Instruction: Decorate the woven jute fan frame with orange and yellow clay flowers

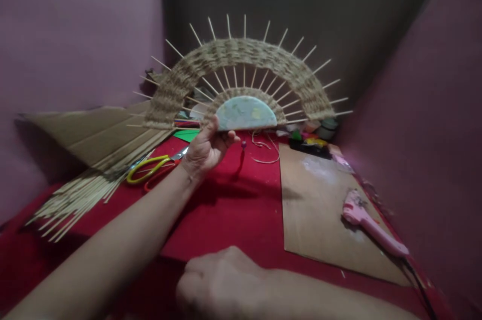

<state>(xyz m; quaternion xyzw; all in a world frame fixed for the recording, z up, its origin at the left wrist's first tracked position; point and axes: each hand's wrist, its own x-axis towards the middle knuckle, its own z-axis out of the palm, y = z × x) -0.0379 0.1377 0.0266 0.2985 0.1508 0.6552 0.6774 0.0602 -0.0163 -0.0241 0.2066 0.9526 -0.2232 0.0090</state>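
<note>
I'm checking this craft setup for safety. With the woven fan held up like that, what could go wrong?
1. The left hand pinches the fan only at one bottom corner of its half-disc, so it might tip or slip.
2. The bare stick ends fan outward and look thin; a knock could snap them.
3. The glue gun lies on the cardboard with its cord running toward the right hand, which could snag it.

One woven half-circle fan (241, 79), one pair of scissors (150, 169), one glue gun (371, 227), one cardboard sheet (324, 209), two hands (205, 149).
</note>
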